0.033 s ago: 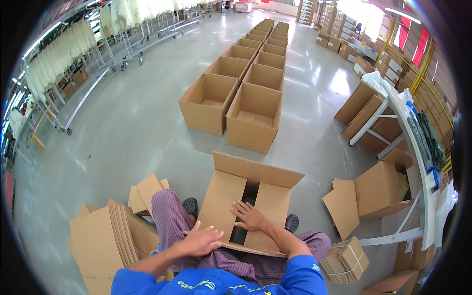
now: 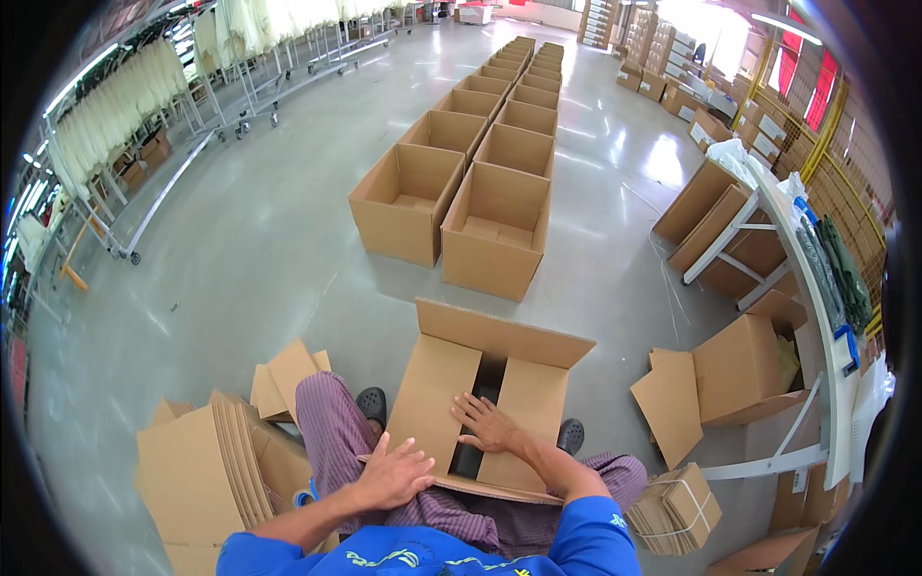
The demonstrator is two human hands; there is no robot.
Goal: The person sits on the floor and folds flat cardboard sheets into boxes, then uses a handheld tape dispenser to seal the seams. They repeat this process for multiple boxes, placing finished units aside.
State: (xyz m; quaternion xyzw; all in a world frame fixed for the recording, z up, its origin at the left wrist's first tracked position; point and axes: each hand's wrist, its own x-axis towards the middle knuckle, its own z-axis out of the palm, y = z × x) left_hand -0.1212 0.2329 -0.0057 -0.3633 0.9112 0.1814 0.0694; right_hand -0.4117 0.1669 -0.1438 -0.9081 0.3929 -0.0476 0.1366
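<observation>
A brown cardboard box (image 2: pixel 437 384) stands between my knees. Its two side flaps are folded inward, with a dark gap between them. The far flap (image 2: pixel 504 333) sticks up, while the near flap (image 2: pixel 499 491) leans toward my lap. My right hand (image 2: pixel 485 423) lies flat with fingers spread, across the gap and on the right side flap. At the box's near left corner, my left hand (image 2: pixel 394 475) rests with fingers stretched out, by the near flap's edge. Neither hand grips anything. A blue ring-shaped item (image 2: pixel 305 493), partly hidden, is beside my left forearm.
Two rows of open-topped boxes (image 2: pixel 495 228) run away ahead. Flattened cardboard (image 2: pixel 192 470) is stacked at my left; a strapped cardboard bundle (image 2: pixel 675 509) lies at my right. An open box (image 2: pixel 740 370) sits by a white table (image 2: pixel 816 317). Wheeled garment racks (image 2: pixel 134 254) line the left.
My left hand and forearm have shifted very slightly, and more of the blue ring-shaped item shows beside them. My right hand and the box are practically unmoved.
</observation>
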